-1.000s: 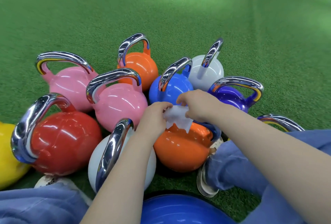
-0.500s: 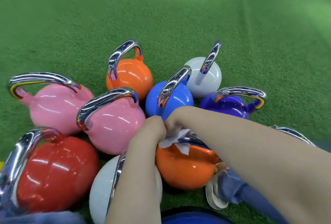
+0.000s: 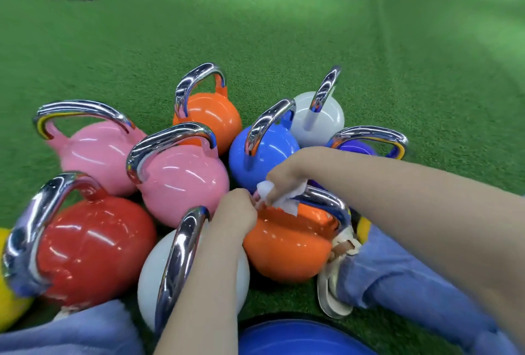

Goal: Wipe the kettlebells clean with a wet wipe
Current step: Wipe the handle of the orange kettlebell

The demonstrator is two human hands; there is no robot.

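Wiping now: you have both hands down on the near orange kettlebell (image 3: 287, 249), working the wet wipe (image 3: 279, 201) at the base of its chrome handle (image 3: 326, 204).
Change: a second ago you held the wipe up between both hands, above the orange ball; half a second ago you had lowered it toward the handle; now it is pressed against the metal where the handle meets the ball.
Left hand: your left hand (image 3: 235, 212) has its fingers curled and pinches the wipe's left edge, just at the orange kettlebell's left shoulder.
Right hand: your right hand (image 3: 284, 175) reaches in from behind the orange kettlebell, its fingers bent down and gripping the wipe over the handle's end.
Wipe: bunched and white, it sits on top of the orange kettlebell, touching both handle and ball.
Meaning: I judge you have gone from readying the wipe to cleaning, starting with this handle.
Left to do: the white kettlebell (image 3: 153, 278) left of the orange one, the red kettlebell (image 3: 93, 246) beyond that, the pink kettlebell (image 3: 181, 184) and blue kettlebell (image 3: 264, 155) behind it show no wipe on them.
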